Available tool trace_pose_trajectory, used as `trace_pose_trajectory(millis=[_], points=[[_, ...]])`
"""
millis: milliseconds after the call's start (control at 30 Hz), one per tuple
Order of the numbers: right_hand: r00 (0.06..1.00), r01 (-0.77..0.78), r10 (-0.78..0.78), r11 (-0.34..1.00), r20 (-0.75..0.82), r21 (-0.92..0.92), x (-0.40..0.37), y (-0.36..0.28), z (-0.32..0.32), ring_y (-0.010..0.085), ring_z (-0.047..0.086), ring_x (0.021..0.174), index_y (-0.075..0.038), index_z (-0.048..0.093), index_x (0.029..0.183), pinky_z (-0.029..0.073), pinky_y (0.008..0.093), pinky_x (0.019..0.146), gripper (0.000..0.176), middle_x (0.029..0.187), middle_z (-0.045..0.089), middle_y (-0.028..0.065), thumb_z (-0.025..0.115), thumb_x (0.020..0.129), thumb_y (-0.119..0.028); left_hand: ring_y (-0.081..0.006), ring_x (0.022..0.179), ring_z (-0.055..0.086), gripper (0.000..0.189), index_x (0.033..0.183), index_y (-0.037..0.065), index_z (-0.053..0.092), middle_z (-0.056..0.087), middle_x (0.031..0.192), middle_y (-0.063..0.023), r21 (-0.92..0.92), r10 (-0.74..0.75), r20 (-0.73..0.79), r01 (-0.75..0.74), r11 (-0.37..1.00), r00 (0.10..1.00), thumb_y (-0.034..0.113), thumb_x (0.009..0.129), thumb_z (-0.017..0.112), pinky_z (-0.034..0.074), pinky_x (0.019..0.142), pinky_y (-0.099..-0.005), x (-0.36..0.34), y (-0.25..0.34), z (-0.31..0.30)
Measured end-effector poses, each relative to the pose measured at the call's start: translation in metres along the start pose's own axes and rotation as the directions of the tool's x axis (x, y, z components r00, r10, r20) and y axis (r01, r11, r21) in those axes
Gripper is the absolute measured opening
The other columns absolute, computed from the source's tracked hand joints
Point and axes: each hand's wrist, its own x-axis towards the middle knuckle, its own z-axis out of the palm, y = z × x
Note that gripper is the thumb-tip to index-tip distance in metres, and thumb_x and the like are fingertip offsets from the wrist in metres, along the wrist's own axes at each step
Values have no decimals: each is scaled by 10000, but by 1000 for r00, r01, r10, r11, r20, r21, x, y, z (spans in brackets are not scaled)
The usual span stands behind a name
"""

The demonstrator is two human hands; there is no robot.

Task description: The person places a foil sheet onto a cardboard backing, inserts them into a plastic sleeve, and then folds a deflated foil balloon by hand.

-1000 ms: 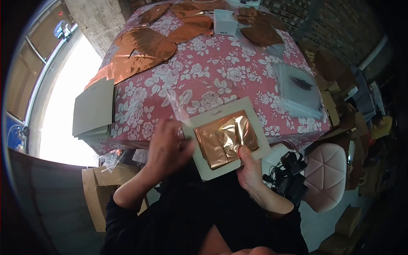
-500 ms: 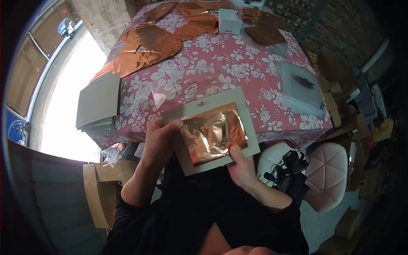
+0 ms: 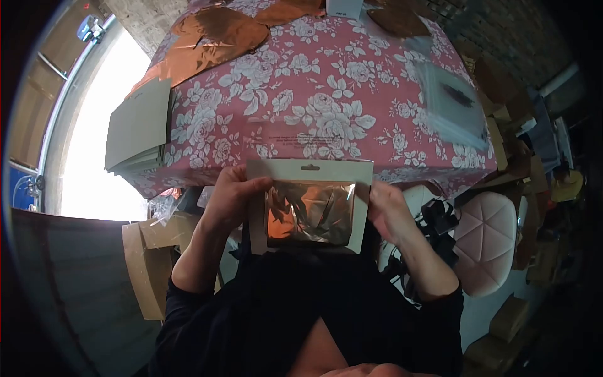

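Upright in front of me is a pale backing card (image 3: 257, 169) with a hang slot at its top. A folded copper foil balloon (image 3: 308, 213) lies flat against its face. Clear film with small printed text (image 3: 303, 142) reaches past the card's top edge. My left hand (image 3: 231, 196) pinches the card's left edge, thumb on the front and fingers behind. At the right edge my right hand (image 3: 391, 212) is closed with curled fingers on the card or film; its fingertips are partly hidden.
A pink floral cloth covers the table (image 3: 251, 119). On it are a stack of pale cards (image 3: 138, 129) at left, large copper foil shapes (image 3: 217, 47) behind, a white box (image 3: 344, 9), and clear plastic bags (image 3: 449, 103) at right. A padded chair (image 3: 485, 242) stands lower right.
The card has turned from tilted to nearly level and dropped slightly. My right hand has moved from its lower edge, thumb on the foil, up to the right edge.
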Motion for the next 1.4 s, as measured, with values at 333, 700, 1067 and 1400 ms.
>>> trace_pose_trajectory(millis=[333,700,1067,1400], points=[[998,-37,40,998,55,-60,25,-10,26,146,657,949,-31,694,1041,500,312,904,251,995,710,65,772,821,-123,-166,815,689,210,1064,-54,658,708,940,-108,-6,-14,14,14,1000,1000,31,872,660,569,742,-292,-9,0,-7],[986,-52,51,999,158,5,20,2,8,110,644,918,-55,695,1047,505,284,858,231,997,707,37,760,839,-129,-184,842,693,235,1077,-47,650,706,963,-118,-45,-31,98,36,998,995,103,898,669,571,770,-313,-20,-9,-8],[996,-73,81,983,40,-171,1,30,-10,83,618,804,-26,705,1029,507,247,730,258,924,698,23,775,836,-183,-125,856,669,234,1058,-13,683,713,958,-73,71,-203,12,202,977,979,180,929,658,550,760,-270,-49,-27,-1],[996,-21,10,993,-94,-118,28,-30,4,159,661,697,31,655,1032,515,272,614,337,878,709,117,541,991,-284,-82,629,620,225,946,9,666,662,791,-16,112,-24,-79,33,993,997,233,923,663,499,528,-230,9,0,16]])
